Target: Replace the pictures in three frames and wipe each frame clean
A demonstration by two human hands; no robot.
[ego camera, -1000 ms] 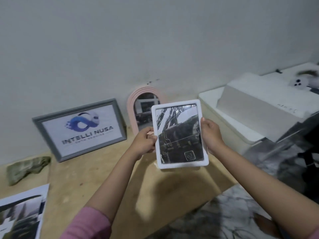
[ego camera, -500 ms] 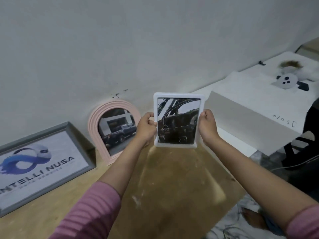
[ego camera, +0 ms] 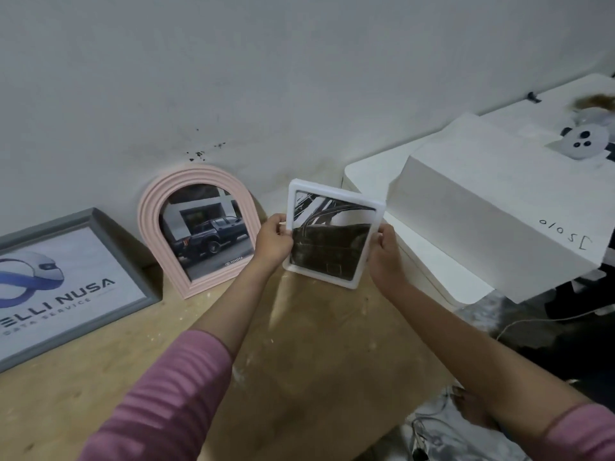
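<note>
I pinch the white frame (ego camera: 334,234) by its side edges, left hand (ego camera: 273,241) and right hand (ego camera: 382,249), fingers off the glass to avoid smudges, tilted back over the wooden tabletop (ego camera: 299,344) to lean it beside the pink arched frame (ego camera: 199,227).

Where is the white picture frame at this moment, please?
In the head view the white frame sits centre, gripped by the left hand and right hand, between the pink arched frame and white box.

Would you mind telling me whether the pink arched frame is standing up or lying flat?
Standing: the pink arched frame leans back against the wall, its base on the wooden table.
</note>
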